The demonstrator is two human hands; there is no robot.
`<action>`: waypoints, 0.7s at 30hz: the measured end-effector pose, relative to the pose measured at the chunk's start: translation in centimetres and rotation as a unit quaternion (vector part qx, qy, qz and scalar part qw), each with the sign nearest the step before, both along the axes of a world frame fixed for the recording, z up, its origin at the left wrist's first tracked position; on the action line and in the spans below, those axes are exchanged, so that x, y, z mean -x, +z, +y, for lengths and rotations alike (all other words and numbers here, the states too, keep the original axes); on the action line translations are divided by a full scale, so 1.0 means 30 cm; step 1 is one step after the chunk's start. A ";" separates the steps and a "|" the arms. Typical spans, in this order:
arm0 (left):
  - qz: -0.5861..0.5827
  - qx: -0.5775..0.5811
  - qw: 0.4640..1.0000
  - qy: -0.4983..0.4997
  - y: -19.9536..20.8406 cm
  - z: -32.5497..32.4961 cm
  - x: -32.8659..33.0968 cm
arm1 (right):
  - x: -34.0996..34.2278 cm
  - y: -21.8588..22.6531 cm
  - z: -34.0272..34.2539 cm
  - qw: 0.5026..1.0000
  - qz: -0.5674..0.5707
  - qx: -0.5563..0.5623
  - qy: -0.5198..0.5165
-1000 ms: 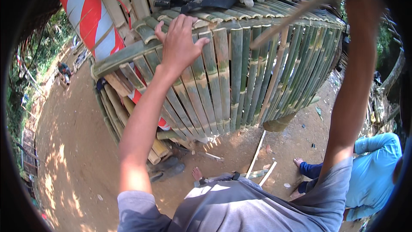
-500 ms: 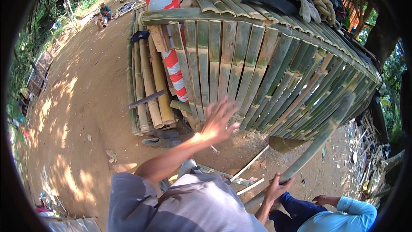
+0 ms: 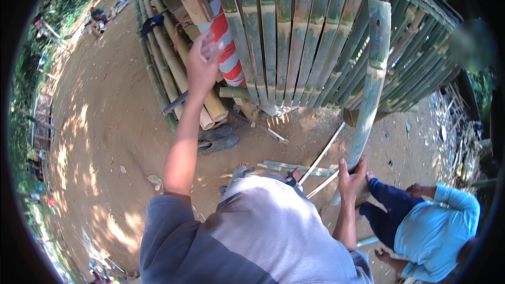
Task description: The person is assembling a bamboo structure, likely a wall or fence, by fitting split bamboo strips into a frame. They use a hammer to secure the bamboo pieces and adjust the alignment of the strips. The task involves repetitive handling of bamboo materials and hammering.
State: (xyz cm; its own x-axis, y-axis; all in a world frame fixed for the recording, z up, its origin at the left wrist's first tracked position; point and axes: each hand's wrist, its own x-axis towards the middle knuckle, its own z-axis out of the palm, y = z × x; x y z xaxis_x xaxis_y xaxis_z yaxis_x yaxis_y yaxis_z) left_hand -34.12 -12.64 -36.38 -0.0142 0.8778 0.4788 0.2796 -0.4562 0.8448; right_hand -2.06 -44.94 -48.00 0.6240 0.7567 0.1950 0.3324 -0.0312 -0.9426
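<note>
My right hand (image 3: 351, 180) grips a long split bamboo slat (image 3: 372, 87) near its lower part. The slat stands tilted, its upper end in front of a fence-like row of upright green bamboo slats (image 3: 284, 31). My left hand (image 3: 204, 68) is raised with nothing in it, its fingers apart, partly bent and slightly blurred. It is nearest to a post wrapped in red and white (image 3: 229, 52) and a wooden block (image 3: 193, 5) at the left end of the row.
Several bamboo poles (image 3: 176, 68) lie left of the row, with a dark blade-like tool (image 3: 175, 103) across them. Dark boots (image 3: 217, 139) and thin bamboo strips (image 3: 322, 155) are on the dirt ground. A person in a light blue shirt (image 3: 434, 226) is close on my right.
My left hand has moved from before the slats up and left toward the wrapped post. The bamboo slat in my right hand has swung left and more upright. My view has shifted.
</note>
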 end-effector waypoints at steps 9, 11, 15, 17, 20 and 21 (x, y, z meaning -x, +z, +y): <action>-0.118 0.184 0.864 -0.454 -0.139 -0.194 -0.002 | 0.626 -0.050 -0.136 0.991 0.050 0.103 -0.066; -0.189 0.349 0.723 -0.565 -0.292 -0.308 0.001 | 0.742 -0.074 -0.200 0.981 0.034 0.187 -0.039; -0.167 0.535 0.703 -0.438 -0.483 -0.450 0.049 | 0.891 0.004 -0.260 0.921 0.080 0.381 -0.027; -0.190 0.570 0.696 -0.393 -0.539 -0.482 0.101 | 0.953 -0.120 -0.371 0.935 0.118 0.332 -0.046; -0.177 0.586 0.717 -0.333 -0.613 -0.472 0.193 | 1.017 -0.175 -0.524 0.905 0.135 0.395 -0.084; -0.180 0.589 0.724 -0.311 -0.638 -0.458 0.226 | 1.028 -0.185 -0.572 0.885 0.133 0.436 -0.097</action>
State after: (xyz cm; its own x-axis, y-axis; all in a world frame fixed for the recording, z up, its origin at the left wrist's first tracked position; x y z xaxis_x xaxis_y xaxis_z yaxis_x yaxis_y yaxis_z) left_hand -40.90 -26.40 -55.51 0.6217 0.5648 -0.5426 -0.0063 0.6963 0.7177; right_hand -32.91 -62.10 -53.53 0.6947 0.4204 -0.5837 0.0105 -0.8173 -0.5761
